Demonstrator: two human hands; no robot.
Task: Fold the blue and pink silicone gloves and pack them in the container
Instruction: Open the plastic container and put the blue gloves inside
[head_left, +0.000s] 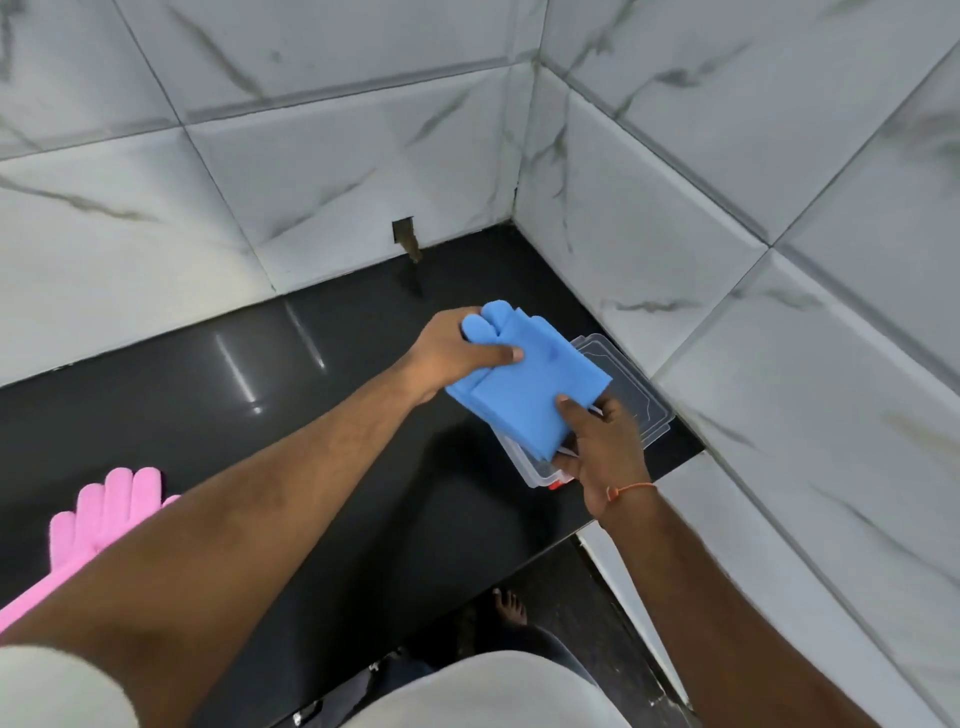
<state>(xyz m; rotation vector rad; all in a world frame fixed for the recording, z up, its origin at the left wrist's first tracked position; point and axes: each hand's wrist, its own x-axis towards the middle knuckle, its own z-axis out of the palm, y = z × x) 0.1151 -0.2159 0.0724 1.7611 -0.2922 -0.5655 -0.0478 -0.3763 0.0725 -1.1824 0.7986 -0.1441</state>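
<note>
A folded blue glove (530, 379) is held in the air just over a clear plastic container (540, 470) at the right end of the black counter. My left hand (457, 353) grips the glove's finger end, thumb on top. My right hand (597, 441) pinches its near right corner. The container's clear lid (639, 395) lies behind it, partly hidden by the glove. A pink glove (104, 519) lies flat at the counter's left, fingers pointing away, partly covered by my left forearm.
The glossy black counter (260, 374) ends in a corner of white marble-look tiled walls (727, 260) right beside the container. A small hole (405, 234) sits in the back wall at counter level. A bare foot (511, 608) shows on the floor below.
</note>
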